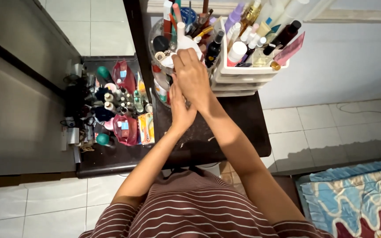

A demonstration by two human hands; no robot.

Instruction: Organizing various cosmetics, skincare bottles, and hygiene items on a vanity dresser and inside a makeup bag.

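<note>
The right hand [193,76] lies on top, fingers curled down over a white cloth-like wad [186,44] pressed against the round clear organizer [156,33]; it seems to grip that wad, though the palm hides the hold itself. The left hand [179,108] sits beneath and just behind it, fingers extended upward against the organizer's lower wall; I cannot tell whether it clasps anything or merely steadies. The two hands touch, wrists crossing over the dark worktop [243,128].

The white wad sits at the organizer's front rim, among upright tubes, brushes and a dark-capped bottle [214,46]. Just beside it to the right stands a white drawer unit [243,75] crammed with leaning bottles and tubes.

To my eye the risk lies in that crowding: a tug or sideways push on the wad could knock the tall, loosely standing tubes over, or tip the dark bottle into the drawer unit's contents. The organizer stands near the worktop's left edge, so a hard shove might slide it toward the lower tray of small bottles [117,103] beside the mirror.
</note>
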